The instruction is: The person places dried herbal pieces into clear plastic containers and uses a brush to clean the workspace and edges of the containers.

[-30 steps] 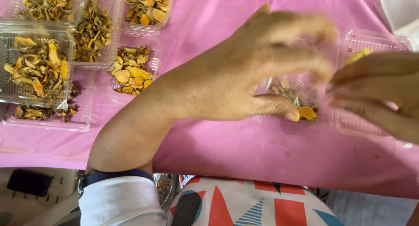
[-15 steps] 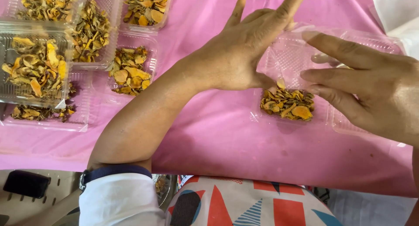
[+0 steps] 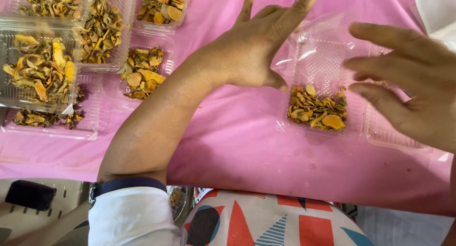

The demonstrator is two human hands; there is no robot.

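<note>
Bright, even daylight falls across the pink tablecloth (image 3: 228, 146); soft shadows sit under the forearm, glare glints off the clear plastic tray (image 3: 323, 61), and the right hand (image 3: 413, 84) blurs slightly.

Dried slices (image 3: 317, 114) in open clamshell tray (image 3: 327, 61) between both hands, filled trays (image 3: 40, 75) far left

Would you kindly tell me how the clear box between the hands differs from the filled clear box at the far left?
The clear box between the hands lies open, with a small heap of dried orange-yellow slices only at its near end; the box at the far left is filled across and stacked on another box. The first lies between the left hand and right hand; the second lies away from both. Both are clear plastic on the pink cloth.
</note>
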